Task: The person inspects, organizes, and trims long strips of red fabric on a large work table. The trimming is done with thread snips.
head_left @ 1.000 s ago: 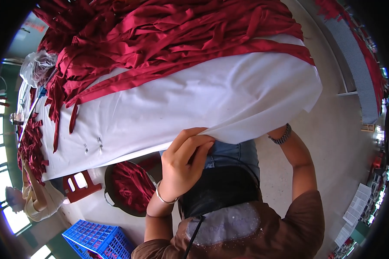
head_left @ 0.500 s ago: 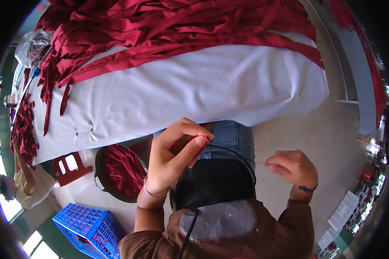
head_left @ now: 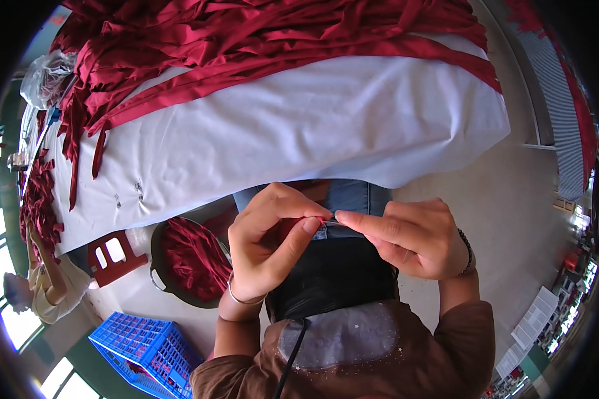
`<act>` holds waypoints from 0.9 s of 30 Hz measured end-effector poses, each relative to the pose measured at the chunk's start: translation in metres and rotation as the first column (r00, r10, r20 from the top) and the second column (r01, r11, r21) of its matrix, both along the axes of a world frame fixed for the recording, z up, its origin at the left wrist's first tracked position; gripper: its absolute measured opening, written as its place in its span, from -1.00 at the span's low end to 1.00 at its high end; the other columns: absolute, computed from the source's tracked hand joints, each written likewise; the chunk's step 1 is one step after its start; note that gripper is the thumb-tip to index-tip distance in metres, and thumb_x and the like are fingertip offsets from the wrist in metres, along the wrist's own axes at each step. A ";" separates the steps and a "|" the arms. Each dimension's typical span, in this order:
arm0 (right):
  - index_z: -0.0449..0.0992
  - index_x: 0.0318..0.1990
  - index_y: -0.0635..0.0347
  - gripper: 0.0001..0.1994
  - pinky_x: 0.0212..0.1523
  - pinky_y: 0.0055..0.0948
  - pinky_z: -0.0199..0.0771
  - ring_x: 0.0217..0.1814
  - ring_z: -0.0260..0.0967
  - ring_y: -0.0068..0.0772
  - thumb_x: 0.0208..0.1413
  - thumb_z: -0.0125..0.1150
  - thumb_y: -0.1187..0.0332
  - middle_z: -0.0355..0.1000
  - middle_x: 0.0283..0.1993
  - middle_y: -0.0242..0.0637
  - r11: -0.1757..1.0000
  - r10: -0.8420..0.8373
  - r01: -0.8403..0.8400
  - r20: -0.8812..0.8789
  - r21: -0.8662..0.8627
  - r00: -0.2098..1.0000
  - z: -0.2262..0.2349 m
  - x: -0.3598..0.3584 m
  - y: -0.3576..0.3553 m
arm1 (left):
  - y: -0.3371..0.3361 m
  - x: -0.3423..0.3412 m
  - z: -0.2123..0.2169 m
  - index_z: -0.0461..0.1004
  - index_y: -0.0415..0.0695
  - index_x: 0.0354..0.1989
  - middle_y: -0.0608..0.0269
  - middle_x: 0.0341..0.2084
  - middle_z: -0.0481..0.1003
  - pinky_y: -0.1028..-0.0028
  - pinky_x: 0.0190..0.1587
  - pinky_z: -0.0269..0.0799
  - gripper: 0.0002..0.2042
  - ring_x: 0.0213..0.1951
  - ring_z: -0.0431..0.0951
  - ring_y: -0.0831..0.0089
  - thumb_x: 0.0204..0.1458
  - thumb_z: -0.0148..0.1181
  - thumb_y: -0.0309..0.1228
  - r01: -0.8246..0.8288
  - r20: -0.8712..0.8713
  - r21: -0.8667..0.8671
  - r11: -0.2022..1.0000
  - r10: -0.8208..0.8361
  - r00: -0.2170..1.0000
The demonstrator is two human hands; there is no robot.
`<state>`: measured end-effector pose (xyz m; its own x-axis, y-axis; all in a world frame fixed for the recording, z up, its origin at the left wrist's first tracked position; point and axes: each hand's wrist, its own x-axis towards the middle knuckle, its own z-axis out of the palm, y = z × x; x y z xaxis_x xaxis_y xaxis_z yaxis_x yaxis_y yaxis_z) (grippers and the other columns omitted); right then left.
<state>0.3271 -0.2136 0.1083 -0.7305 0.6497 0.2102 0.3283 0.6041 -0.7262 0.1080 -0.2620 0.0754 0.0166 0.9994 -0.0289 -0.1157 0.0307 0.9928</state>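
Above my lap, my left hand (head_left: 266, 239) pinches a small piece of red fabric (head_left: 323, 221) between thumb and forefinger. My right hand (head_left: 412, 238) has come up against it, thumb and forefinger closed. A thin, pale, needle-like thing (head_left: 334, 223) shows between the two sets of fingertips; it is too small to tell whether it is a needle or a thread. Dark red fabric strips (head_left: 273, 40) lie heaped over the far side of the table, beyond both hands. White cloth (head_left: 299, 133) covers the table and hangs toward my knees.
A dark tub (head_left: 158, 256) of red strips stands on the floor at left, beside a red-brown plastic stool (head_left: 118, 258). Nearer is a blue plastic crate (head_left: 143, 349). Another person (head_left: 56, 282) works at the table's left end. A clear plastic bag (head_left: 46, 80) sits at far left.
My right hand has moved in from the right, where it was held apart, to meet my left fingertips. The left hand keeps its pinch on the red fabric.
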 end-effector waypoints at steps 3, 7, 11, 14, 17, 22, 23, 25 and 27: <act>0.46 0.13 0.12 -0.47 -0.62 -0.48 0.33 -0.62 0.29 -0.53 -0.11 0.24 0.58 0.23 -0.57 -0.45 1.000 0.010 -0.010 0.009 0.004 1.000 -0.003 0.002 0.000 | 0.000 0.000 -0.001 0.57 -0.28 -0.31 0.17 -0.40 0.50 0.54 -0.28 0.35 -0.88 -0.34 0.48 0.45 -0.02 0.16 -0.68 -0.002 -0.021 0.007 1.000 0.002 1.000; 0.45 0.14 0.11 -0.46 -0.62 -0.49 0.33 -0.62 0.29 -0.53 -0.11 0.24 0.58 0.23 -0.57 -0.46 1.000 0.002 -0.002 0.018 0.011 1.000 -0.003 0.003 -0.001 | 0.002 0.000 -0.002 0.57 -0.27 -0.31 0.18 -0.39 0.49 0.58 -0.32 0.34 -0.87 -0.36 0.47 0.49 -0.01 0.15 -0.67 0.005 -0.080 0.039 0.999 -0.002 0.997; 0.45 0.14 0.11 -0.46 -0.62 -0.48 0.34 -0.61 0.29 -0.52 -0.12 0.25 0.56 0.23 -0.57 -0.46 1.000 0.004 -0.004 0.036 0.018 0.999 -0.004 0.004 0.001 | 0.002 0.000 -0.002 0.58 -0.28 -0.31 0.19 -0.39 0.49 0.59 -0.33 0.33 -0.87 -0.37 0.47 0.50 -0.02 0.15 -0.68 -0.006 -0.087 0.036 0.999 0.010 0.996; 0.45 0.14 0.11 -0.45 -0.62 -0.48 0.34 -0.61 0.30 -0.53 -0.12 0.26 0.56 0.23 -0.56 -0.46 1.000 0.004 -0.004 0.030 0.002 1.000 -0.004 0.004 0.001 | 0.004 0.001 -0.003 0.58 -0.28 -0.31 0.20 -0.40 0.49 0.60 -0.34 0.32 -0.86 -0.38 0.46 0.51 -0.03 0.15 -0.69 -0.007 -0.106 0.073 0.997 0.015 0.994; 0.45 0.13 0.11 -0.44 -0.62 -0.48 0.33 -0.60 0.29 -0.53 -0.15 0.28 0.55 0.21 -0.55 -0.46 1.000 0.002 -0.003 0.052 0.024 0.999 -0.004 0.003 0.001 | 0.005 0.001 -0.005 0.58 -0.27 -0.32 0.21 -0.41 0.48 0.61 -0.37 0.30 -0.86 -0.41 0.45 0.53 -0.04 0.16 -0.69 -0.012 -0.166 0.132 0.991 0.035 0.986; 0.47 0.10 0.17 -0.44 -0.62 -0.50 0.32 -0.60 0.29 -0.55 -0.20 0.30 0.53 0.18 -0.55 -0.45 0.986 -0.001 -0.031 0.189 0.166 0.982 0.001 0.002 0.002 | 0.004 0.000 -0.005 0.58 -0.27 -0.33 0.25 -0.45 0.47 0.64 -0.48 0.23 -0.86 -0.51 0.41 0.61 -0.07 0.18 -0.71 -0.008 -0.416 0.197 0.980 0.091 0.905; 0.48 0.09 0.21 -0.45 -0.62 -0.52 0.32 -0.60 0.29 -0.56 -0.21 0.31 0.52 0.18 -0.55 -0.45 0.973 0.003 -0.059 0.244 0.223 0.970 0.002 0.002 0.001 | 0.005 0.001 -0.005 0.58 -0.26 -0.33 0.26 -0.45 0.46 0.65 -0.52 0.20 -0.86 -0.54 0.39 0.63 -0.07 0.19 -0.71 -0.017 -0.440 0.222 0.975 0.116 0.890; 0.49 0.06 0.24 -0.48 -0.62 -0.52 0.31 -0.60 0.29 -0.56 -0.20 0.30 0.52 0.18 -0.55 -0.44 0.964 -0.022 -0.041 0.233 0.263 0.972 -0.001 0.001 -0.001 | 0.005 0.004 -0.007 0.58 -0.26 -0.33 0.27 -0.46 0.46 0.66 -0.55 0.17 -0.86 -0.57 0.37 0.66 -0.07 0.20 -0.71 -0.021 -0.460 0.247 0.969 0.137 0.877; 0.50 0.03 0.27 -0.51 -0.62 -0.53 0.31 -0.60 0.28 -0.57 -0.19 0.30 0.51 0.19 -0.56 -0.43 0.952 -0.046 -0.024 0.219 0.306 0.975 -0.009 -0.003 -0.002 | 0.004 0.007 -0.007 0.57 -0.29 -0.33 0.25 -0.46 0.46 0.68 -0.58 0.17 -0.89 -0.58 0.38 0.69 -0.01 0.17 -0.70 -0.115 -0.284 0.072 0.991 0.131 0.950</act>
